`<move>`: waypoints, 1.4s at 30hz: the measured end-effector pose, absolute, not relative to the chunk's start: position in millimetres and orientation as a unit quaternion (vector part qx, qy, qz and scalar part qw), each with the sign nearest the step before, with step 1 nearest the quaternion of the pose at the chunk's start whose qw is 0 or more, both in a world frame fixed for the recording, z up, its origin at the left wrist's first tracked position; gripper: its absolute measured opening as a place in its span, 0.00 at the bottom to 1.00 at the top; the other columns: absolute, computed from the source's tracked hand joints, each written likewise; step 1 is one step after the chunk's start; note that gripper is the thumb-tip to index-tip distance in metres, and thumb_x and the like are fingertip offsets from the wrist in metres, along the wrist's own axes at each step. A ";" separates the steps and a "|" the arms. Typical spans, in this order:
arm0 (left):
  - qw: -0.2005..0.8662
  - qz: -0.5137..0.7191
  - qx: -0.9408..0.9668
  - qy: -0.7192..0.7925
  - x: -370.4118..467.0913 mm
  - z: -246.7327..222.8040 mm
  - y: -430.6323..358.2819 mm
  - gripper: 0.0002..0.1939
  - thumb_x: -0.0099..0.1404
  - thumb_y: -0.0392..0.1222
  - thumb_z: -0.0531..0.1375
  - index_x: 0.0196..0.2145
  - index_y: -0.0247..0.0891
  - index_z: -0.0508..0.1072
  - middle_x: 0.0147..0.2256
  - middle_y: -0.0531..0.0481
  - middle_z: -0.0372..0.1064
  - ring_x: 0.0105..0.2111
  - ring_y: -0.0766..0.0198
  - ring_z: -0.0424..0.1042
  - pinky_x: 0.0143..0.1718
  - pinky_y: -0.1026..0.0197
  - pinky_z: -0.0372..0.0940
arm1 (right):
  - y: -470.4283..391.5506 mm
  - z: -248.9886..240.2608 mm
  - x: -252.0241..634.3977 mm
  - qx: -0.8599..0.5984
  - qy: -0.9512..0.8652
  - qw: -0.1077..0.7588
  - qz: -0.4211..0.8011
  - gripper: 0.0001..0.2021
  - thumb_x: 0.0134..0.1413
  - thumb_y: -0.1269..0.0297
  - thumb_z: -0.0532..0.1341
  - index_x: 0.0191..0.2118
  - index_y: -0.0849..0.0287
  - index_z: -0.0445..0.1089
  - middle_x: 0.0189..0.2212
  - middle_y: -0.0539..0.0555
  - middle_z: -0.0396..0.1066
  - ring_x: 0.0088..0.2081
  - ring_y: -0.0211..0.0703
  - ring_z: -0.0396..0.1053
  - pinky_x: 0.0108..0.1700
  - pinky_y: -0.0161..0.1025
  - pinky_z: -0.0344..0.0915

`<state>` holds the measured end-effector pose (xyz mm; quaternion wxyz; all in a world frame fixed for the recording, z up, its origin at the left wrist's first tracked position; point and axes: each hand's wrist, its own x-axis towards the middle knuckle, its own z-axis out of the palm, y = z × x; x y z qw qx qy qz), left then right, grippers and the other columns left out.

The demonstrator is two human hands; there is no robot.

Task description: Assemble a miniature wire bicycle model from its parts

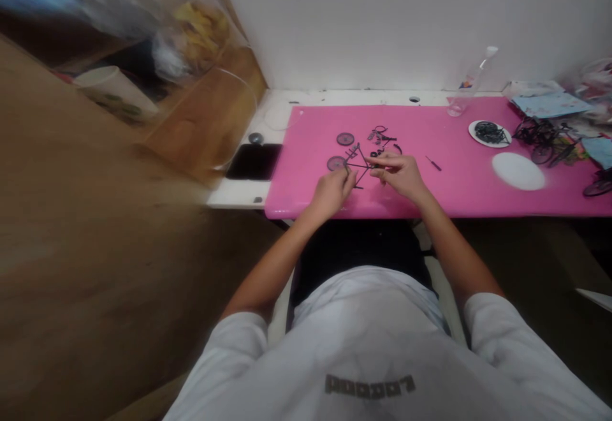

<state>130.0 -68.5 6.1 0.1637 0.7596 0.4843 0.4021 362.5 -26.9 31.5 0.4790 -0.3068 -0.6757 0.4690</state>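
Between my two hands is the thin black frame of a miniature bicycle (362,158), held just above the pink mat. My left hand (332,191) pinches its left end. Fingers of my right hand (399,172) close on its right side; the exact grip point is too small to make out. Two small spoked wheels lie on the mat, one upper wheel (345,139) and one lower wheel (336,163) close to my left hand. Beyond my right hand lie small black bicycle parts (381,135). A small screwdriver (433,163) rests to the right of that hand.
On the pink mat (468,198) stand a clear bottle (466,86), a white plate (490,134) of black parts and a white disc (518,171). Several miniature bicycles (545,140) are heaped at right. A black flat object (253,161) lies left of the mat, near a wooden box (210,108).
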 end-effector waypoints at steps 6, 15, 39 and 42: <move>0.285 0.424 0.748 0.424 131.5 16.6 -75.9 0.28 0.85 0.61 0.52 0.30 0.40 0.67 0.26 0.53 0.65 0.27 0.64 0.64 0.33 0.58 0.58 | -21.5 22.5 359.5 -0.240 -0.620 0.435 0.607 0.29 0.45 0.41 0.85 0.47 0.57 0.88 0.31 0.48 0.74 0.28 0.34 0.64 0.30 0.36 0.72; 0.332 0.401 0.750 0.408 133.4 19.8 -79.3 0.30 0.83 0.64 0.52 0.31 0.39 0.69 0.28 0.52 0.67 0.29 0.64 0.65 0.33 0.59 0.59 | -23.0 13.8 362.3 -0.150 -0.579 0.356 0.718 0.33 0.47 0.39 0.84 0.48 0.57 0.79 0.38 0.52 0.80 0.30 0.32 0.68 0.26 0.28 0.59; 0.430 0.409 0.699 0.399 137.5 13.3 -75.6 0.28 0.79 0.66 0.57 0.32 0.39 0.70 0.27 0.53 0.63 0.28 0.65 0.62 0.32 0.60 0.60 | -20.2 8.6 357.1 -0.219 -0.569 0.371 0.700 0.37 0.40 0.35 0.85 0.44 0.55 0.71 0.31 0.47 0.77 0.23 0.32 0.64 0.26 0.32 0.63; 0.501 0.424 0.653 0.378 135.0 8.7 -70.5 0.27 0.77 0.67 0.59 0.36 0.38 0.73 0.27 0.55 0.61 0.25 0.66 0.59 0.27 0.61 0.56 | -19.2 10.6 358.3 -0.218 -0.551 0.382 0.709 0.36 0.42 0.38 0.85 0.45 0.55 0.72 0.34 0.48 0.77 0.26 0.33 0.67 0.28 0.31 0.64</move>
